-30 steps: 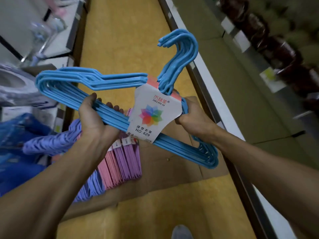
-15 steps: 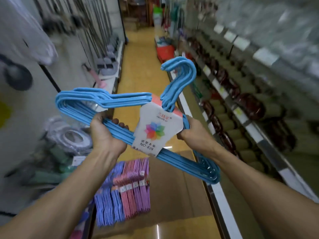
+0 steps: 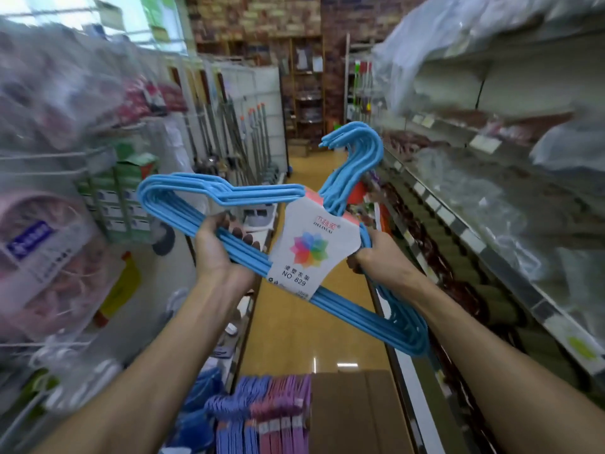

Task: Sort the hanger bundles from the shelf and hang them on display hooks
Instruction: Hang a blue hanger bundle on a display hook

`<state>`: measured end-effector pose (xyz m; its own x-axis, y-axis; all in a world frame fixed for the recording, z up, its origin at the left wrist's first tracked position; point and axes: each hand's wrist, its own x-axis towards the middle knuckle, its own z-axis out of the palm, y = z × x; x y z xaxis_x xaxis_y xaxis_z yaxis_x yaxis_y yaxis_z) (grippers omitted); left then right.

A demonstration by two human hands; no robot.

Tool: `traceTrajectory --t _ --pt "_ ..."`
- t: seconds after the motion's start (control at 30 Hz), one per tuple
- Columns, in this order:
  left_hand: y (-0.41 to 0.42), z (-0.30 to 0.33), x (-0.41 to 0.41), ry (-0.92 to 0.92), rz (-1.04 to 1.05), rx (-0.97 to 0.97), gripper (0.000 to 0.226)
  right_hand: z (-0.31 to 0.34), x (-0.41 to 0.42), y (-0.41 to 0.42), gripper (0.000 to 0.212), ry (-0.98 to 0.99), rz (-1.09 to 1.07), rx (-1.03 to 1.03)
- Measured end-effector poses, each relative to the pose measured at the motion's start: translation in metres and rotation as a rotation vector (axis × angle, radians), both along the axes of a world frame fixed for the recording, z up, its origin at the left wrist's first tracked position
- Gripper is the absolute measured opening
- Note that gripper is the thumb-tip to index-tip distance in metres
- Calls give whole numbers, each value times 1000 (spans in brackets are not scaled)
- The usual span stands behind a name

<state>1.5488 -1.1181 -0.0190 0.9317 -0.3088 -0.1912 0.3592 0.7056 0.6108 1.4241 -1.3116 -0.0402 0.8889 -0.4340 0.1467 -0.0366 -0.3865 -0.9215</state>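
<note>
Between both gripping hands, left hand (image 3: 214, 253) and right hand (image 3: 376, 253), blue hanger bundle (image 3: 347, 306) reads "NO. 829".

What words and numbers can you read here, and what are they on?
"JIELINLAI": small print near the top of the white card label on the blue hanger bundle.
"NO. 829": lower on the same label.
Chinese characters above both lines: too small to read surely.
Blue tag on the pink bagged goods, left: blurred.
Shelf price tags, right: blurred.
</note>
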Motion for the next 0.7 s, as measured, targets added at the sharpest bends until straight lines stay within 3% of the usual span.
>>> traceTrajectory --t 0.2,0.33,0.5,0.63,0.7 --pt "34 34 -29 -55 169 -66 22 38 8 14 18 -25 160 -55" --pt "63 51 -55 -118 299 -139 26 56 19 33 37 -65 332 -33" --pt "111 63 -98 -171 511 -131 27 68 32 74 32 -102 535 -61" --pt "157 69 -137 -203 660 -122 47 71 35 125 33 -134 721 -29" --pt "182 73 -162 -154 768 -94 33 73 33 155 34 -138 822 -13"
